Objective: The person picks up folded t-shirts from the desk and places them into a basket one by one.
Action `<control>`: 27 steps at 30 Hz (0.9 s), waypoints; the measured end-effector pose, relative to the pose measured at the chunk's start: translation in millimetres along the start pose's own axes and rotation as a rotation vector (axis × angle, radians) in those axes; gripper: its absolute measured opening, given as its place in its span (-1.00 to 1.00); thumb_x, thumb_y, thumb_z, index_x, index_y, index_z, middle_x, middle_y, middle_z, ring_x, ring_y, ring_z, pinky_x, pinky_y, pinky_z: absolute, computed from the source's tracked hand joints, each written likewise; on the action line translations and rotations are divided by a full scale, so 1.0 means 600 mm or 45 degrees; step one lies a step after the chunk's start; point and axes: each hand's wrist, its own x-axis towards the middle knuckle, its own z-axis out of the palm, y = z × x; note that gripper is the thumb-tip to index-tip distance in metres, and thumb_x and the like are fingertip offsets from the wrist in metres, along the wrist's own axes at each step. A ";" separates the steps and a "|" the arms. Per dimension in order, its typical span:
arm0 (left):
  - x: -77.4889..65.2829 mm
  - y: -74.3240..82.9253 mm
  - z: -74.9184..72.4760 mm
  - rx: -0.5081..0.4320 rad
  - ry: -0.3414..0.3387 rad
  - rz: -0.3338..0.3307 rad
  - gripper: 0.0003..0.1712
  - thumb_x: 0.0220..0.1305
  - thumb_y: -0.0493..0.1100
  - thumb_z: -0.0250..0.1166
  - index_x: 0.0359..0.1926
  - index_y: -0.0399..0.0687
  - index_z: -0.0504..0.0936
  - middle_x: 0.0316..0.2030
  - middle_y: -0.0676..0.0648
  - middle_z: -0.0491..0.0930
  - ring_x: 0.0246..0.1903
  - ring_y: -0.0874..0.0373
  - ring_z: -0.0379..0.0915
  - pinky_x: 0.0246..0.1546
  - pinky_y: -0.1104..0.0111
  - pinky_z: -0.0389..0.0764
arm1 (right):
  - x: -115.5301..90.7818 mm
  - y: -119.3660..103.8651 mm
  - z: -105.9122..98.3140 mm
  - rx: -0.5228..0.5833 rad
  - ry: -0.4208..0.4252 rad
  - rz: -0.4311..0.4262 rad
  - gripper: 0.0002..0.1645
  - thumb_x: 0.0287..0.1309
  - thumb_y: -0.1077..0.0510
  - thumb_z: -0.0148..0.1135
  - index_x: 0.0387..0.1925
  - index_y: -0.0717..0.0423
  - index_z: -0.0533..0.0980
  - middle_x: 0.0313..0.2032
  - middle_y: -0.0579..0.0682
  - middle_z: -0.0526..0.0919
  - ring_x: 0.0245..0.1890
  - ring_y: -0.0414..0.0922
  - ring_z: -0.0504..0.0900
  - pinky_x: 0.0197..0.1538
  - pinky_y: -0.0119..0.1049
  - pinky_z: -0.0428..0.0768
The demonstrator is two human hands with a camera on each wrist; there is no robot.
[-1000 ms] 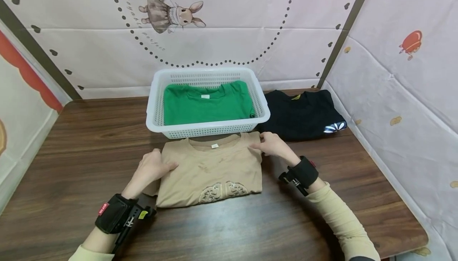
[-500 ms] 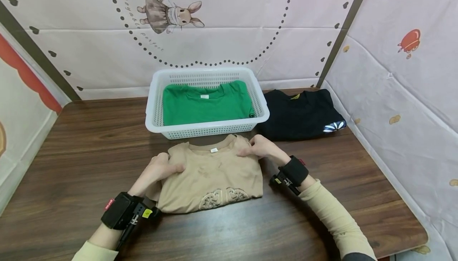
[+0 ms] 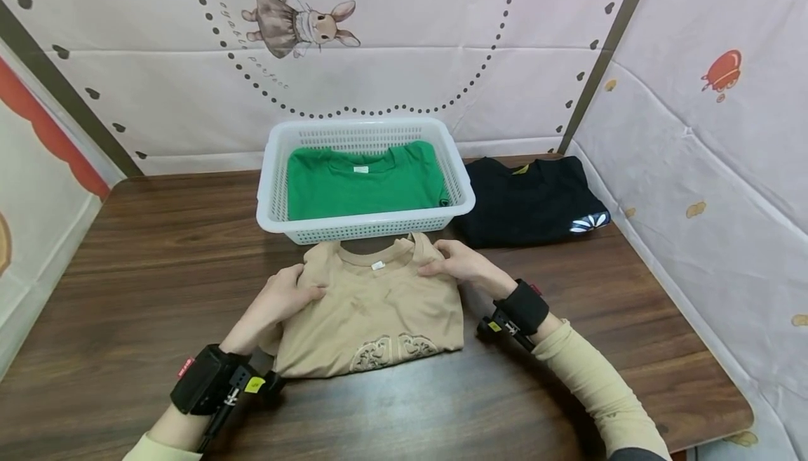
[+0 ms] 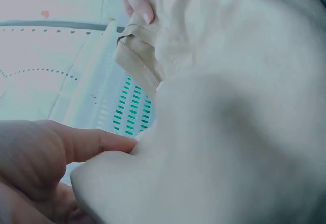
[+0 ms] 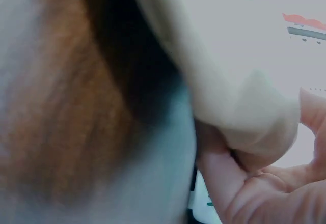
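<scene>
A folded beige T-shirt (image 3: pixel 379 306) with a patterned print near its lower edge lies before the basket, its collar end slightly bunched. My left hand (image 3: pixel 280 301) grips the shirt's left shoulder, thumb on top and the other fingers beneath the cloth. At the opposite shoulder my right hand (image 3: pixel 463 263) pinches the fabric the same way. The left wrist view shows the thumb (image 4: pixel 102 143) pressed on the beige cloth (image 4: pixel 204 132). In the right wrist view, the fingers (image 5: pixel 224 178) reach under the shirt's fold (image 5: pixel 244 112).
Just beyond the shirt stands a white plastic basket (image 3: pixel 372 225) holding a folded green T-shirt (image 3: pixel 366 191). To its right lies a folded black T-shirt (image 3: pixel 530 201) with a blue and white patch. All rest on a dark wooden table (image 3: pixel 158 271), with printed cloth walls (image 3: pixel 404 75) behind and beside it.
Both hands have moved inward along the beige shirt's shoulders. Its collar end, flat a second ago, is now bunched and narrower. Basket and black shirt have stayed put.
</scene>
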 end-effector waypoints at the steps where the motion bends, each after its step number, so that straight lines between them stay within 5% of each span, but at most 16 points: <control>1: 0.000 -0.002 -0.001 -0.022 -0.016 -0.006 -0.27 0.19 -0.01 0.24 0.18 -0.51 0.31 -0.03 -0.48 0.51 -0.13 -0.25 0.53 -0.24 0.15 0.59 | 0.000 0.002 0.000 0.004 0.009 -0.011 -0.65 0.03 0.06 0.38 -0.20 0.12 0.46 -0.40 -0.12 0.49 -0.42 -0.23 0.48 -0.31 -0.40 0.47; 7: -0.005 -0.017 -0.010 -0.315 -0.079 0.027 -0.40 0.19 -0.07 0.30 0.07 -0.44 0.37 -0.30 -0.14 0.58 -0.41 0.21 0.48 -0.39 0.39 0.52 | -0.008 0.012 -0.003 0.078 0.045 -0.082 -0.66 -0.01 0.10 0.42 -0.24 0.12 0.47 -0.42 -0.12 0.52 -0.42 -0.22 0.50 -0.27 -0.39 0.48; 14: -0.016 -0.027 -0.027 -0.762 -0.227 0.038 -0.31 0.19 -0.18 0.31 0.22 -0.40 0.20 -0.41 0.14 0.65 -0.41 0.32 0.60 -0.34 0.39 0.64 | -0.019 0.009 -0.009 0.206 0.071 -0.201 -0.69 -0.03 0.27 0.40 -0.28 0.14 0.43 -0.48 -0.15 0.62 -0.45 -0.27 0.56 -0.32 -0.40 0.53; 27: -0.025 -0.017 -0.058 -0.747 -0.197 0.148 -0.32 0.21 -0.15 0.31 0.26 -0.28 0.23 -0.42 0.20 0.69 -0.37 0.30 0.64 -0.31 0.34 0.66 | -0.033 -0.010 -0.026 0.317 0.160 -0.387 -0.69 -0.07 0.34 0.41 -0.33 0.08 0.45 -0.56 -0.17 0.67 -0.50 -0.28 0.59 -0.38 -0.42 0.54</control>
